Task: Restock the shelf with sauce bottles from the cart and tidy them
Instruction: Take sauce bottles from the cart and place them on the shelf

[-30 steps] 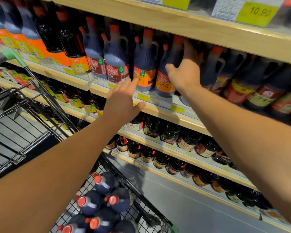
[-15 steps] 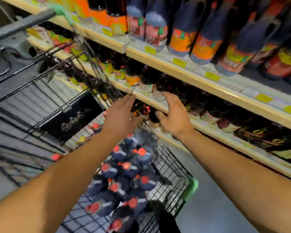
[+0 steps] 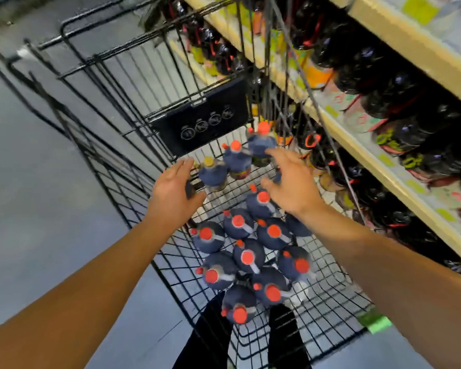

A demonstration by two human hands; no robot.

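Observation:
I look down into a black wire cart point(image 3: 330, 296) that holds several dark sauce bottles with red caps point(image 3: 248, 258), standing upright. One bottle with a yellowish cap point(image 3: 213, 173) stands at the far side. My left hand point(image 3: 173, 191) hovers over the cart's left rim, fingers straight, holding nothing. My right hand point(image 3: 290, 182) reaches over the bottles with fingers spread and empty, just above a red-capped bottle point(image 3: 261, 206). The shelf point(image 3: 399, 166) full of dark bottles runs along the right.
A black plastic panel point(image 3: 202, 121) closes the cart's far end. Grey floor point(image 3: 37, 209) lies to the left of the cart. Wooden shelf edges carry yellow-green price tags point(image 3: 418, 9). My dark trouser legs point(image 3: 285, 339) show under the cart basket.
Both hands have come down from the shelf rows to above the cart's bottles. My view has swung down from the shelves into the cart.

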